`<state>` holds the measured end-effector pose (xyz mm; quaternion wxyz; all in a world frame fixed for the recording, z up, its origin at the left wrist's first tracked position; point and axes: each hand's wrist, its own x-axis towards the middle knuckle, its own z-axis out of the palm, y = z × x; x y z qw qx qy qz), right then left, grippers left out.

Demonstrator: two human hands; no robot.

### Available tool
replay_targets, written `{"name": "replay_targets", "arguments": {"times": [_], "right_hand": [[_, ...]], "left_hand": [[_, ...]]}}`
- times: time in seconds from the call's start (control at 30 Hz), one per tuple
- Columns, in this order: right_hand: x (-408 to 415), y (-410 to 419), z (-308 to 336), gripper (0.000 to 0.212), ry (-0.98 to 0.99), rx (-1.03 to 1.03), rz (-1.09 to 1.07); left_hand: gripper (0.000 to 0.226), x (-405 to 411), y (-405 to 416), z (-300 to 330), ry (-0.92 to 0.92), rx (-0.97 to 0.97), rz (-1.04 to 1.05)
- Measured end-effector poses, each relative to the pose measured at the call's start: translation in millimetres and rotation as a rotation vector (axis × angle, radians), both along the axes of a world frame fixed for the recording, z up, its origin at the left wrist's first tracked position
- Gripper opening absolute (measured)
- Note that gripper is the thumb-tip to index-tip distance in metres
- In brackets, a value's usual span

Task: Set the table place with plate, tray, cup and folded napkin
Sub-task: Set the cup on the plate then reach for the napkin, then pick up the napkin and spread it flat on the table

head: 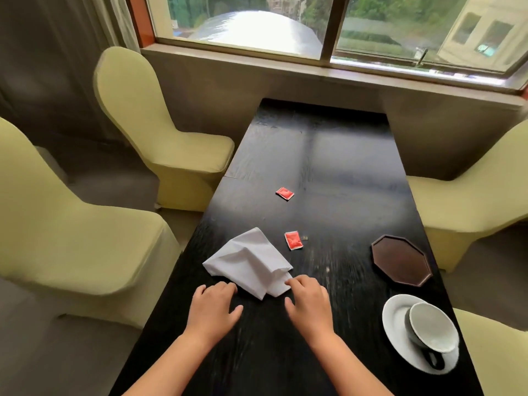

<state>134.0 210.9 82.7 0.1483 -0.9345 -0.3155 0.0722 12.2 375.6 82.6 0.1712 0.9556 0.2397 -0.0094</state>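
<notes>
A crumpled white napkin (248, 262) lies on the black table (328, 167) near its left edge. My left hand (213, 307) rests flat just below it, fingertips touching its near edge. My right hand (310, 301) has its fingertips on the napkin's near right corner; whether it pinches the cloth I cannot tell. A dark octagonal tray (401, 260) sits at the right. Nearer me on the right, a dark cup with a pale inside (431, 328) stands on a white plate (393, 318).
Two red sachets lie on the table, one (285, 193) farther off and one (293, 240) beside the napkin. Pale green covered chairs stand at the left (171, 144) and right (468, 195). A window sill (314, 67) runs beyond the table's far end.
</notes>
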Motion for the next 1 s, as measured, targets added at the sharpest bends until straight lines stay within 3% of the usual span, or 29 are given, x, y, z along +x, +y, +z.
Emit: {"name": "replay_targets", "arguments": {"times": [0.17, 0.4, 0.6, 0.77, 0.87, 1.0], "right_hand": [[42.2, 24.7, -38.8, 0.035, -0.023, 0.089, 0.005], [83.7, 48.9, -95.9, 0.043, -0.080, 0.068, 0.160], [92.2, 52.3, -129.6, 0.025, -0.264, 0.004, 0.308], [96.4, 52.0, -129.2, 0.018, -0.255, -0.046, 0.293], [98.2, 52.4, -119.5, 0.014, -0.199, -0.008, 0.258], [94.7, 49.7, -100.8, 0.008, -0.135, 0.088, 0.217]], "left_hand": [[0.039, 49.6, 1.0, -41.6, -0.076, 0.019, 0.038], [0.054, 87.6, -13.2, -115.3, 0.045, 0.005, 0.032], [0.042, 90.6, -10.3, -143.8, -0.008, 0.057, 0.004], [0.027, 81.4, -6.1, -142.0, -0.114, 0.006, -0.029], [0.015, 77.5, -2.3, -137.7, -0.195, -0.084, 0.062], [0.014, 71.5, 6.1, -122.7, -0.231, -0.216, 0.240]]}}
